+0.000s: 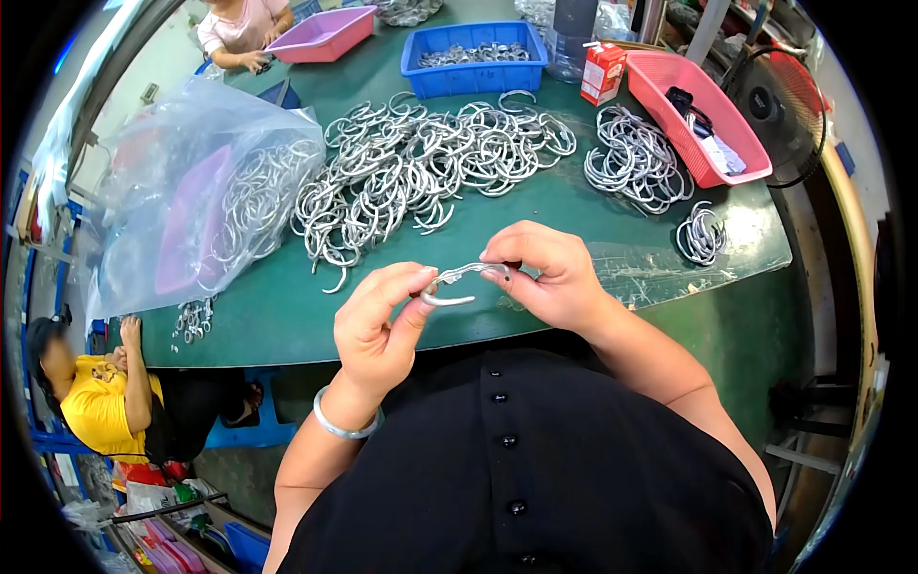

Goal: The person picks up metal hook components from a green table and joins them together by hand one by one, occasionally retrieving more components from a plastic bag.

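Observation:
A curved, silver-coloured metal piece (449, 300) is stretched between my two hands, just off the near edge of the green table. My left hand (373, 325) pinches its left end between thumb and fingers. At the other end, the thumb and forefinger of my right hand (550, 273) close on it; the fingertips partly cover that end. Beyond my hands spreads a large heap of similar C-shaped metal pieces (411, 163). A smaller pile (636, 163) lies to its right, and a little cluster (701, 236) sits nearer the right edge.
A clear plastic bag (143, 220) with more pieces lies on the left of the green table (535, 215). Behind stand a blue bin (473, 78), two pink trays (322, 38) (708, 172), and a red carton (602, 74). A fan (776, 110) is far right. Two people sit nearby.

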### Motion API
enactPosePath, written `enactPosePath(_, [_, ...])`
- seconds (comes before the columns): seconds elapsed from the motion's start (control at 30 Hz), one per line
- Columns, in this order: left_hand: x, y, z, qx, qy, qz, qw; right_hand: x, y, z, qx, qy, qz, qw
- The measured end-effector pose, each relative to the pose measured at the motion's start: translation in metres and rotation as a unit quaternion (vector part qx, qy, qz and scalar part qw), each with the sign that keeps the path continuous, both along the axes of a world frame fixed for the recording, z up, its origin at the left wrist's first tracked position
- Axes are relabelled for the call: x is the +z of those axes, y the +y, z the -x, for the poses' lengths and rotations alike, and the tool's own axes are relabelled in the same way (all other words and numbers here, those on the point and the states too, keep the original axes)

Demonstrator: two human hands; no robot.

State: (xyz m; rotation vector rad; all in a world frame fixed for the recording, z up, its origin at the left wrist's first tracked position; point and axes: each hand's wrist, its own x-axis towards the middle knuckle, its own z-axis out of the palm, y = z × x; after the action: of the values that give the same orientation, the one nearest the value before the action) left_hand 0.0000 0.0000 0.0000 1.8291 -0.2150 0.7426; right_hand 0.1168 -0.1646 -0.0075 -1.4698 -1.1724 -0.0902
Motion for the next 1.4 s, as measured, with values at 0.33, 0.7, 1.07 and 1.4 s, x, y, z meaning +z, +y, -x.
enactPosePath(0.33, [0.016, -0.005, 0.003, 0.027, -0.041, -0.138, 0.989, -0.003, 0.0, 0.002, 0.031, 0.098, 0.01, 0.995])
enactPosePath(0.7, [0.022, -0.004, 0.008, 0.031, -0.038, -0.152, 0.987, -0.004, 0.003, 0.008, 0.08, 0.193, 0.053, 0.977])
enactPosePath(1.07, [0.069, 0.018, 0.032, 0.116, -0.115, -0.24, 0.957, -0.011, 0.008, 0.01, 0.075, 0.23, 0.095, 0.966])
enactPosePath(1.4, [0.172, 0.114, 0.045, 0.462, -0.258, -0.391, 0.753, -0.011, 0.011, 0.008, 0.062, 0.203, 0.121, 0.97])
